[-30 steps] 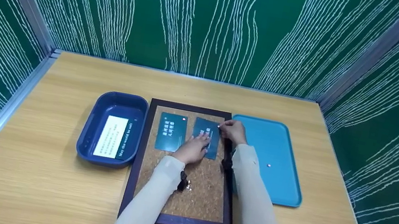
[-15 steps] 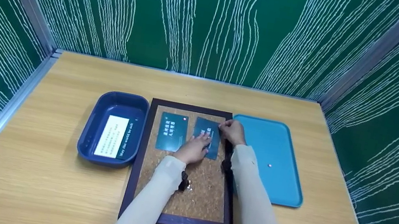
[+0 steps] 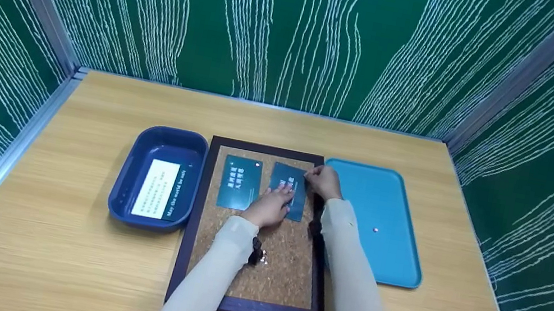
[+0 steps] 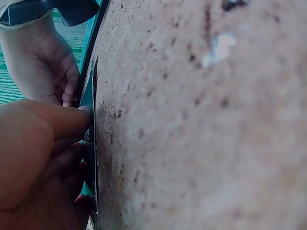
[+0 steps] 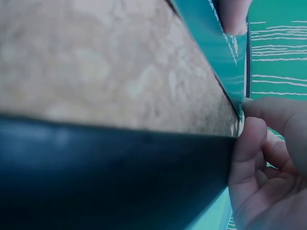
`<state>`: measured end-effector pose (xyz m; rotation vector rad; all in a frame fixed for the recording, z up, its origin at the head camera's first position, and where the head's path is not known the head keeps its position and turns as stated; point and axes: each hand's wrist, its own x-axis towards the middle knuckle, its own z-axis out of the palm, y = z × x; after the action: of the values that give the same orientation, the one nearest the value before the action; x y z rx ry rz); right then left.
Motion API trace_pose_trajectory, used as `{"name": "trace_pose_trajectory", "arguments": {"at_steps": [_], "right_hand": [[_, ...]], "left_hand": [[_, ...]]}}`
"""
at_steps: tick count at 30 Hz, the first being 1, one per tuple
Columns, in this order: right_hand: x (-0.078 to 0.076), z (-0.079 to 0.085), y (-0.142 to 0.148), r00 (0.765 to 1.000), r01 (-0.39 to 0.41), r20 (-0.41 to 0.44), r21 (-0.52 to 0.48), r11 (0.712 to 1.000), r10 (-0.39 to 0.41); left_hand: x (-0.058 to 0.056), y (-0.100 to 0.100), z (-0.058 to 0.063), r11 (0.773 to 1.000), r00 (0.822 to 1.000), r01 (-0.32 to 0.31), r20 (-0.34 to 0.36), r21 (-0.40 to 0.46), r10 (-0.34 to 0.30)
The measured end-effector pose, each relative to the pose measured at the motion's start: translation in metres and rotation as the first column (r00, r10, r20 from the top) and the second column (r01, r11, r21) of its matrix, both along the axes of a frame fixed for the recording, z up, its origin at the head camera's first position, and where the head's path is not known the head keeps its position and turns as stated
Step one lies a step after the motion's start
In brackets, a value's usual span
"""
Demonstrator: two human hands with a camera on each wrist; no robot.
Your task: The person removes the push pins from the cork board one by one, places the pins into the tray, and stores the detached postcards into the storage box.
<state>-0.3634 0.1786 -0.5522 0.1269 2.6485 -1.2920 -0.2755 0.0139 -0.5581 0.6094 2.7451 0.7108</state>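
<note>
A framed cork board [image 3: 282, 285] lies on the table, with two dark green cards with white lettering on it. The left card [image 3: 239, 189] has a small pink pushpin [image 3: 257, 164] in its upper right corner. My left hand [image 3: 270, 208] lies over the right card [image 3: 286, 172], fingers extended and pressing it to the cork. At that card's upper right corner my right hand [image 3: 326, 183] pinches a small pushpin between thumb and forefinger, hidden behind the fingertips now. In the right wrist view, thumb and fingertip meet right at the corner of the card [image 5: 211, 38].
A dark blue bin [image 3: 117, 187] stands left of the board with a printed card [image 3: 157, 188] inside. On the right, a turquoise tray [image 3: 389, 261] holds one small pin [image 3: 375, 230]. Several shiny small pieces [image 3: 264, 258] lie on the cork by the left wrist. Green patterned panels [image 3: 308, 41] enclose the table.
Both hands stay in place at the right card. The pale pin head seen at my right fingertips a second ago is now covered by the fingers.
</note>
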Motion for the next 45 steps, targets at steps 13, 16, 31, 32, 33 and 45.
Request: {"name": "trace_pose_trajectory", "arguments": {"at_steps": [13, 16, 31, 32, 33, 45], "right_hand": [[-0.0015, -0.0014, -0.0008, 1.0, -0.012, 0.001, 0.015, 1.0, 0.012], [-0.0016, -0.0019, 0.0001, 1.0, -0.011, -0.005, 0.024, 1.0, 0.011], [0.0032, -0.0011, 0.0011, 0.999, -0.031, -0.019, 0.021, 0.999, 0.031], [0.0031, -0.0012, 0.0011, 0.999, -0.032, -0.017, 0.021, 0.999, 0.032], [0.0029, -0.0014, 0.0013, 0.999, -0.033, -0.015, 0.022, 0.999, 0.034], [0.0024, -0.0008, 0.0019, 0.998, -0.055, -0.012, 0.046, 0.997, 0.056]], "left_hand": [[0.0, 0.0007, -0.0003, 1.0, 1.0, 0.001, -0.005, -0.016, -0.001], [0.0, 0.0007, -0.0004, 1.0, 1.0, 0.002, -0.008, -0.014, -0.002], [-0.0002, -0.0008, -0.0017, 1.0, 1.0, 0.011, 0.001, -0.007, -0.011], [-0.0003, -0.0008, -0.0018, 1.0, 1.0, 0.011, -0.004, -0.008, -0.011], [-0.0003, -0.0007, -0.002, 1.0, 1.0, 0.011, -0.009, -0.008, -0.011], [0.0001, 0.0, -0.0027, 1.0, 1.0, 0.004, -0.015, -0.008, -0.004]]}}
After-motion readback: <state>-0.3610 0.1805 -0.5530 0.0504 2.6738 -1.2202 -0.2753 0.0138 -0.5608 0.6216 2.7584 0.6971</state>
